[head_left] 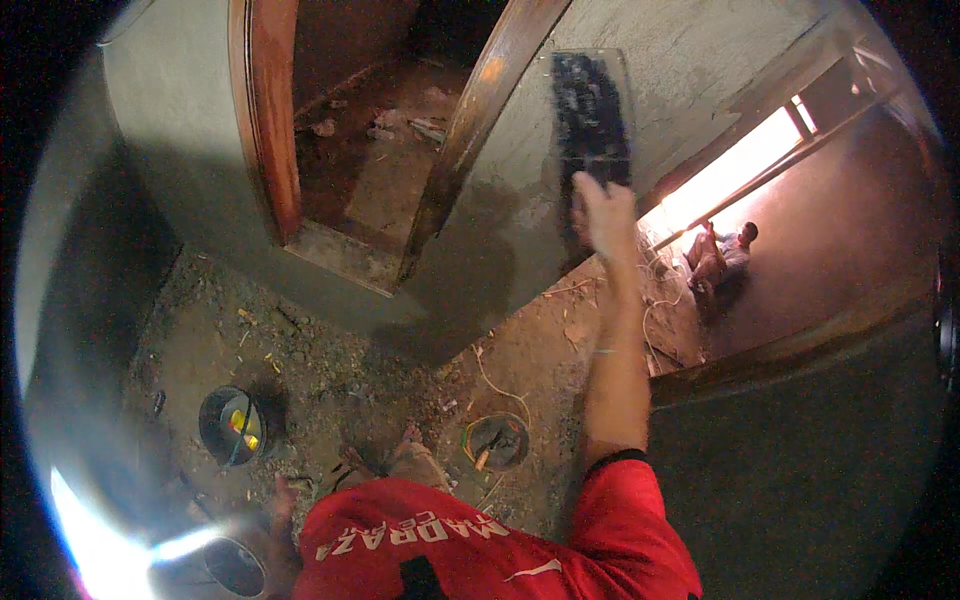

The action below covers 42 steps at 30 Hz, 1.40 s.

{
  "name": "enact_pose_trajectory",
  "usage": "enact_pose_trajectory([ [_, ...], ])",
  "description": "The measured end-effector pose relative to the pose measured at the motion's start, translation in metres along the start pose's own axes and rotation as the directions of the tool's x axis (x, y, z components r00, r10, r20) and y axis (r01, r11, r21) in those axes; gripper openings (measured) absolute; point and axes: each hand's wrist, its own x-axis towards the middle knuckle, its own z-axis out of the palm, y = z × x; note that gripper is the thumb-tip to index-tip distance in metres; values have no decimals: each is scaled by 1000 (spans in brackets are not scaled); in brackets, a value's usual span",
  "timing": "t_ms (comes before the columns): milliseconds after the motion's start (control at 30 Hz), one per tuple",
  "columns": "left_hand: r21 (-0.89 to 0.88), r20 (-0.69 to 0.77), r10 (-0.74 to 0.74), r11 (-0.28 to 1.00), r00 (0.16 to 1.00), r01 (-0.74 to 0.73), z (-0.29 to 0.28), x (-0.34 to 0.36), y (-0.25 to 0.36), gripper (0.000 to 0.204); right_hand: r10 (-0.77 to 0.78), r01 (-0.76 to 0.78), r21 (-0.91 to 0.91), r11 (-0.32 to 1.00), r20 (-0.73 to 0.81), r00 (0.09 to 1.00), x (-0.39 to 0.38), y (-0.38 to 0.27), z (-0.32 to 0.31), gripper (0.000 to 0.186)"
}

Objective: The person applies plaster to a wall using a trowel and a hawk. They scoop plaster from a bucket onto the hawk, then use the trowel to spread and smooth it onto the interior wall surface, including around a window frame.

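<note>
My right hand [603,212] is wrapped round the grip of a long black plastering float [590,110]. The float lies against the grey plastered wall [690,75], just right of a wooden door frame [480,110], and its face is smeared with pale material. My right arm reaches up and forward from a red sleeve. Low at the left of my body hangs my left hand [284,497], dim and partly hidden, so its fingers cannot be made out clearly. Damp, darker patches mark the plaster below the float.
A black bucket [232,427] with something yellow inside stands on the rubble-strewn floor. Another bucket [235,565] is at the lower left, and a round tub [497,442] sits near my feet. A cable [495,380] runs over the ground. Another person [725,255] sits by a bright opening at right.
</note>
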Motion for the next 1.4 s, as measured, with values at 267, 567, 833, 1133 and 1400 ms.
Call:
enact_pose_trajectory([
  [267, 84, 66, 10, 996, 998, -15, -4, -9, -21, 53, 78, 5, 297, 955, -264, 961, -58, -16, -141, 37],
  [567, 175, 582, 46, 968, 812, -181, 53, -45, 282, 46, 467, -509, -74, 857, -302, 831, -298, 201, -127, 48],
  [833, -159, 945, 174, 984, 276, -75, 161, -147, 435, 37, 663, -482, 858, 179, 256, 704, -309, 184, 0, 35],
  [1133, -281, 930, 336, 387, 150, 878, 314, -230, 410, 33, 584, -928, 354, 121, 731, 354, -410, 325, -29, 39],
  [1400, -117, 827, -64, 952, 558, 283, 323, -144, 310, 31, 636, -957, 189, 218, 717, 286, -454, 480, 27, 35],
])
